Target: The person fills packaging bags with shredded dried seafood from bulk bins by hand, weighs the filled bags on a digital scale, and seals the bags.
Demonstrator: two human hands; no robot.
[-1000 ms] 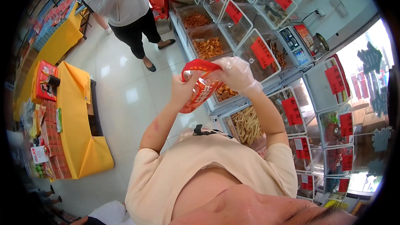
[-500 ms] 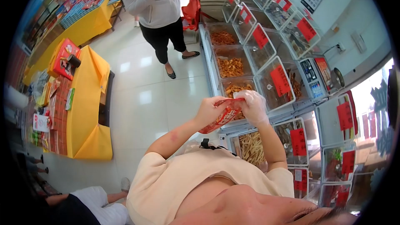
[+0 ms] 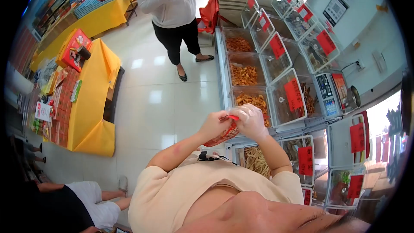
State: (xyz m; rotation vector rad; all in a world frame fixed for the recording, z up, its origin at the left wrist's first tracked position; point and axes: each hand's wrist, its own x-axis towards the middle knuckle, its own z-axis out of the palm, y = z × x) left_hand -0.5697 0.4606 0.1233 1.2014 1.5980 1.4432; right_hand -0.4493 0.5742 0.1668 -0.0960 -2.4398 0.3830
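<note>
A red printed plastic bag (image 3: 223, 135) hangs in front of my chest, its top edge pinched between both hands. My left hand (image 3: 214, 126), bare, is closed on the left side of that edge. On the right side, my right hand (image 3: 251, 122) wears a clear plastic glove and is closed on the edge too. The hands nearly meet and partly cover the bag. Just beyond my right hand is a bin of orange-brown snack food (image 3: 251, 100). Pale strips of food (image 3: 257, 161) lie in another bin below my right forearm.
More bins hold brown snacks (image 3: 244, 75) under clear lids with red labels (image 3: 293, 95). A scale (image 3: 328, 95) stands at the right. One person (image 3: 168, 8) stands ahead; another (image 3: 92, 198) is at lower left. A yellow-covered table (image 3: 88, 121) carries boxed goods.
My hands have come closer together and lower, gathering the bag's top edge. The bag now hangs more upright and is more hidden. The whole view has shifted slightly.
</note>
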